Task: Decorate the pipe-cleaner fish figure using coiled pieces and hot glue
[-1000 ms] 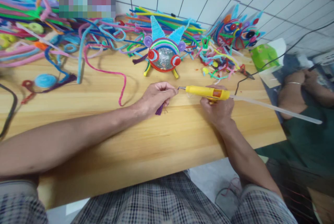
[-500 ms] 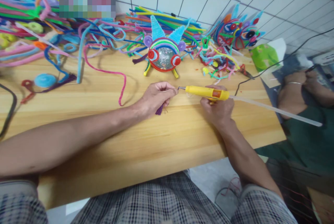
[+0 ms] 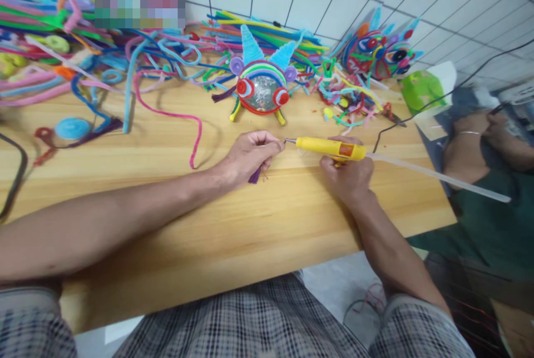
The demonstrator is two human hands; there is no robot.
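Note:
Near the middle of the wooden table [image 3: 233, 224], my left hand [image 3: 254, 155] is closed in a pinch on a purple tassel [image 3: 255, 174], whose fringe hangs below the fingers. My right hand [image 3: 350, 172] is wrapped round a yellow glue gun [image 3: 323, 147]. The gun's metal tip points left and meets the fingertips of my left hand; whether it touches them I cannot tell. A long clear glue stick [image 3: 442, 175] sticks out behind the gun. Just beyond my left hand stands a round figure [image 3: 263, 93] with blue horns and red eyes.
Colourful pipe cleaners [image 3: 37, 8] are heaped at the back left, and cut scraps [image 3: 350, 97] lie right of the figure. Two similar figures [image 3: 381, 52] stand at the back right. A pink pipe cleaner [image 3: 167, 113] lies left. Another person's hands [image 3: 488, 124] show at the right.

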